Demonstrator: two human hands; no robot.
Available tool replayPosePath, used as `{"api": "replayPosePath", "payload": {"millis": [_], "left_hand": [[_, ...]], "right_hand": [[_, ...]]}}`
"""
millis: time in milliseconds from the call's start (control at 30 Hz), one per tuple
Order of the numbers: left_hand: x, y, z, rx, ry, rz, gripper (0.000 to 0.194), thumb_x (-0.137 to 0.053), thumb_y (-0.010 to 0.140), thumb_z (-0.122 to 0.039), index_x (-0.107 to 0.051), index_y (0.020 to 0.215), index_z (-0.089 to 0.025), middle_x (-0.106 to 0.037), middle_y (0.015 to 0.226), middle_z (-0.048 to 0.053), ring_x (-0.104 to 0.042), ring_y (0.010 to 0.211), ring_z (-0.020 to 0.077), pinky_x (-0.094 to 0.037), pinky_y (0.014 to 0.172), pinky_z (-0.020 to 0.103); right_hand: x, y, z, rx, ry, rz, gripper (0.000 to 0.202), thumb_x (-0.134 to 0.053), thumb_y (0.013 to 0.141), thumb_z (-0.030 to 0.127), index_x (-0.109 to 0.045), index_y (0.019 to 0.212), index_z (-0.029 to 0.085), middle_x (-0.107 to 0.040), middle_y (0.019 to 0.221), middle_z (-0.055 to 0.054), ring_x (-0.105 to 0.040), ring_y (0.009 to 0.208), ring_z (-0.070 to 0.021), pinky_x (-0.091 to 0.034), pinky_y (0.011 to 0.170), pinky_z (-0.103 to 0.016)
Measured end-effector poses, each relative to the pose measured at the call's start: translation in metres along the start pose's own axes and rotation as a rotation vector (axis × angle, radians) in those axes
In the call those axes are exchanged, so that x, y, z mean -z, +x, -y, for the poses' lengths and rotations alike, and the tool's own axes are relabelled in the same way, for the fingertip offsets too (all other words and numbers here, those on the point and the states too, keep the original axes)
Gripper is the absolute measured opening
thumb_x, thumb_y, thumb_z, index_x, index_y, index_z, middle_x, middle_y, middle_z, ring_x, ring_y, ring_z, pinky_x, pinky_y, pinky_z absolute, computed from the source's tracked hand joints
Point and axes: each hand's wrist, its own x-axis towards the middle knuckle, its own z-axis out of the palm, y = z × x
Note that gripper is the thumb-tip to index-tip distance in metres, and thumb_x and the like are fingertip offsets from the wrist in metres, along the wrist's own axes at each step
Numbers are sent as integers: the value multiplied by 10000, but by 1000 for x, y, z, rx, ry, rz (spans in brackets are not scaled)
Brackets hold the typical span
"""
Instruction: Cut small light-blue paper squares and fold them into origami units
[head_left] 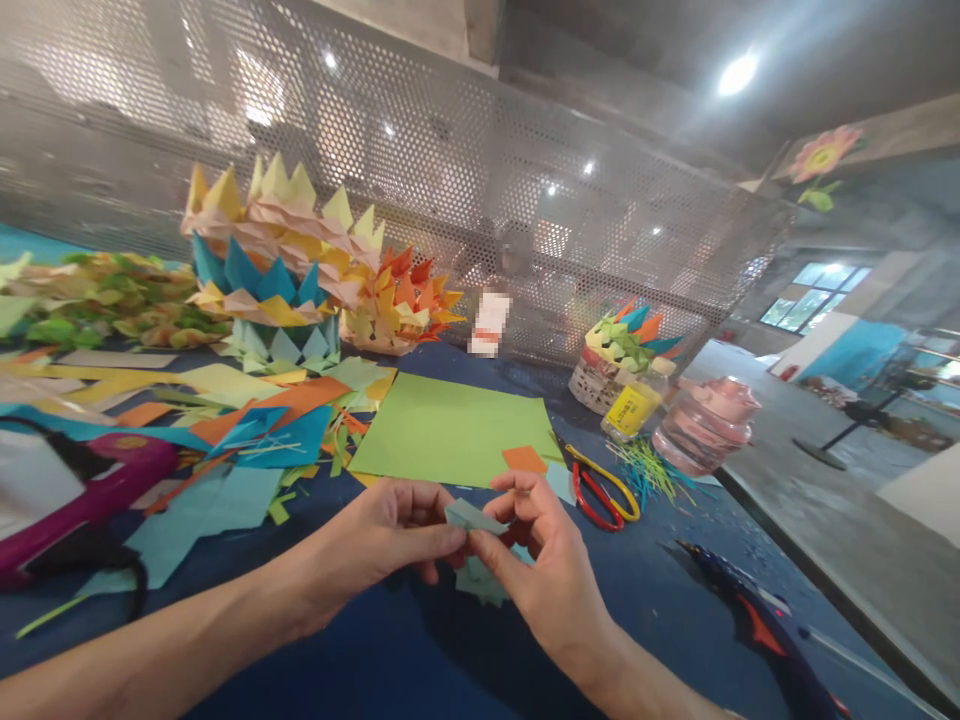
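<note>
Between my two hands is a small folded piece of pale blue paper (474, 516), raised above the dark blue tabletop. My left hand (409, 522) pinches its left side between thumb and fingers. On the right side, my right hand (529, 535) grips it with thumb and fingertips. Just below the hands lies a pale blue-green paper piece with pointed edges (481, 582), partly hidden by my fingers. Beyond them is a green paper sheet (454, 425), with a small orange paper piece (524, 459) at its near right corner.
Scissors with red and yellow handles (606, 490) lie right of my hands. A glue gun (757, 605) is at the right, near the table edge. A bottle with a yellow label (636, 405) and a pink bottle (703, 428) stand behind. Paper scraps (217, 490) and pointed folded-paper rings (262, 280) fill the left.
</note>
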Motion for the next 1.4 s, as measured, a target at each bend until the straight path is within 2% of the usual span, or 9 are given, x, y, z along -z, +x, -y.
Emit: {"api": "replayPosePath", "payload": {"millis": [333, 600, 833, 967, 1200, 1400], "left_hand": [[2, 2, 5, -15, 130, -21, 298, -569, 738, -422, -639, 747, -132, -630, 696, 28, -541, 605, 113, -419, 529, 212], [0, 2, 3, -23, 161, -43, 307, -541, 747, -436, -619, 730, -139, -625, 679, 18, -535, 593, 107, -418, 523, 201], [-3, 1, 2, -21, 236, -60, 295, -512, 757, -426, -613, 759, -149, -623, 677, 6, -531, 570, 100, -408, 515, 199], [-5, 1, 0, -10, 272, -64, 289, -498, 767, -418, -591, 700, -153, -611, 652, -6, -526, 555, 94, -399, 511, 196], [0, 1, 3, -4, 210, -49, 298, -546, 742, -424, -623, 717, -137, -649, 688, 21, -538, 574, 98, -408, 531, 200], [1, -1, 0, 41, 149, -52, 279, -596, 704, -411, -627, 655, -138, -669, 674, 34, -564, 585, 113, -430, 549, 213]], "right_hand": [[1, 1, 1, -68, 132, 51, 305, -580, 778, 258, -395, 1014, 204, -602, 763, 18, -587, 635, -112, -429, 588, -229], [2, 0, 0, -69, 97, 58, 296, -576, 776, 272, -407, 1006, 194, -582, 763, 9, -551, 618, -106, -417, 575, -227], [2, 2, 3, -60, 70, 44, 293, -594, 759, 286, -424, 977, 187, -529, 661, 34, -492, 559, -93, -380, 521, -209], [3, 1, 3, -57, 68, 34, 279, -592, 761, 274, -426, 966, 185, -498, 623, 47, -457, 532, -82, -356, 495, -199], [2, 0, 1, -54, 92, 37, 280, -593, 759, 262, -426, 971, 187, -475, 619, 54, -447, 538, -77, -349, 496, -192], [2, 0, 3, -66, 90, 55, 281, -598, 751, 256, -428, 965, 186, -493, 633, 50, -464, 550, -82, -372, 514, -197]]}}
